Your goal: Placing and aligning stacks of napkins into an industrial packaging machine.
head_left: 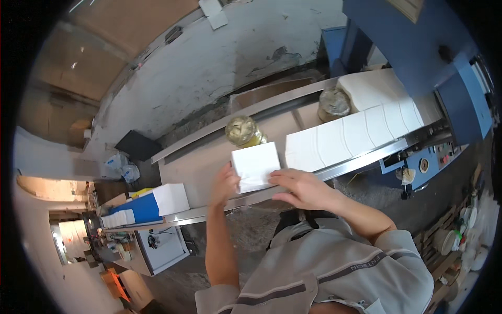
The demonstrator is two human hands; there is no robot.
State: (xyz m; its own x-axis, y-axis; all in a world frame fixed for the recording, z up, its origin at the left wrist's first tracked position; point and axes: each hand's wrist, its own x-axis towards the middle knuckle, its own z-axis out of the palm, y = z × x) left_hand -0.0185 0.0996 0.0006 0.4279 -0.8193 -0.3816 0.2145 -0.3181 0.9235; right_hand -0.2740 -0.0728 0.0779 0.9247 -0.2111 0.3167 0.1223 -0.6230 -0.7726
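A square white stack [256, 166], of folded paper or napkins by its look, lies over the near side of a beige conveyor belt [193, 175]. My left hand [225, 184] grips its left edge, fingers at the side. My right hand [300, 187] holds the lower right corner, fingertips pressed on it and thumb below. Right of the stack runs a row of similar white stacks [355, 137], leaning one against another. Just behind the held stack stands a clear jar [243, 131] with yellowish contents. A second jar [333, 104] stands farther right.
Metal rails [209, 137] edge the belt. A blue machine [413, 44] rises over its right end, near a control panel [431, 165]. More white material [374, 86] lies behind the row. At the left end are a blue block [141, 208] and a white one [172, 199].
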